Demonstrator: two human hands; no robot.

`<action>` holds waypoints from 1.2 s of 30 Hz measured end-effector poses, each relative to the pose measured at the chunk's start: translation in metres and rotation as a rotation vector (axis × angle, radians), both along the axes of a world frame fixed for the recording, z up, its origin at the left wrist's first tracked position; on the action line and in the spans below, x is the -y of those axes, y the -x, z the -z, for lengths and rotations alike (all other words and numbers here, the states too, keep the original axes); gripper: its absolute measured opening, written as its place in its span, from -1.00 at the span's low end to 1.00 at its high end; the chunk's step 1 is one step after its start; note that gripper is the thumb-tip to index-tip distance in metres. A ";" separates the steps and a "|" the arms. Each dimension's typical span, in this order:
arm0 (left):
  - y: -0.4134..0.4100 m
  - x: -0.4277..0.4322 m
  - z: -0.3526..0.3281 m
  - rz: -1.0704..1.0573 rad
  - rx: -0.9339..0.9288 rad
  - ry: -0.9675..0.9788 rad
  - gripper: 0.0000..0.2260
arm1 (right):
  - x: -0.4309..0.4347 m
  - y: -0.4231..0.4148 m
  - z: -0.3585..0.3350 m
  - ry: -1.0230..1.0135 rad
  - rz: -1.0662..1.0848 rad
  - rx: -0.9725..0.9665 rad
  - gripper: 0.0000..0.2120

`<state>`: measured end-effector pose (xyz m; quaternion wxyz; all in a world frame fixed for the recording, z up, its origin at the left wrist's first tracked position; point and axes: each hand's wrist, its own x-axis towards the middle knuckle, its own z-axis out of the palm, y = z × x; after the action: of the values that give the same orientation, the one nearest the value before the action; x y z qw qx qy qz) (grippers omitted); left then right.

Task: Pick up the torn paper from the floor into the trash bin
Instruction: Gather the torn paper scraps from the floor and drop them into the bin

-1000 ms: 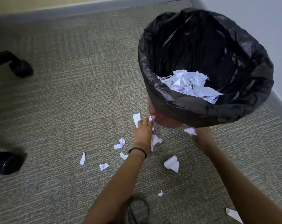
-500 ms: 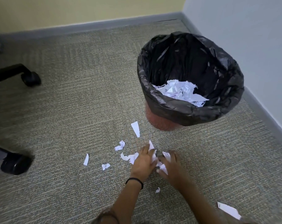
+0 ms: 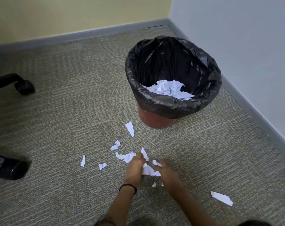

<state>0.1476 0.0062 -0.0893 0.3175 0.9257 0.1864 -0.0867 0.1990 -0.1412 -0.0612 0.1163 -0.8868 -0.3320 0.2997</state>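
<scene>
I see the left hand (image 3: 134, 168) and right hand (image 3: 167, 175) both grabbing white torn paper scraps (image 3: 148, 171) on the grey carpet floor (image 3: 73, 128). The round red trash bin with a black plastic bag (image 3: 171, 106) stands at one o'clock.

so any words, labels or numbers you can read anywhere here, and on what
No text can be read.
The paper in the bin: faint marks, too blurred to read.
The scraps on the floor: look blank.
The bag: no label shows.
</scene>
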 end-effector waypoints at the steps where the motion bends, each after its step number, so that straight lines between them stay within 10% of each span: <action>1: 0.002 0.002 0.002 -0.047 0.023 0.036 -0.80 | 0.001 -0.002 -0.005 -0.026 0.026 -0.046 -0.50; 8: -0.004 0.007 -0.066 -0.440 0.099 0.661 -0.71 | -0.001 -0.024 -0.087 -0.424 0.387 -0.314 -0.96; 12: -0.028 -0.016 -0.159 -0.357 0.214 0.950 -0.75 | -0.004 -0.044 -0.163 -0.699 0.519 -0.523 -0.85; 26: -0.119 -0.035 -0.315 -0.441 0.414 1.195 -0.77 | -0.057 -0.129 -0.279 -1.232 0.894 -0.830 -0.78; 32: -0.126 -0.035 -0.317 -0.487 0.314 1.244 -0.38 | -0.051 -0.135 -0.282 -1.020 0.880 -0.637 -0.51; 36: -0.102 -0.039 -0.301 -0.451 0.471 1.215 -0.63 | -0.010 -0.122 -0.266 -1.203 0.797 -0.271 -0.75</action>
<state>0.2496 0.0457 0.2122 0.8223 0.5164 0.2189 0.0961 0.3208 -0.1312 0.2046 0.7231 -0.6783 -0.0739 0.1074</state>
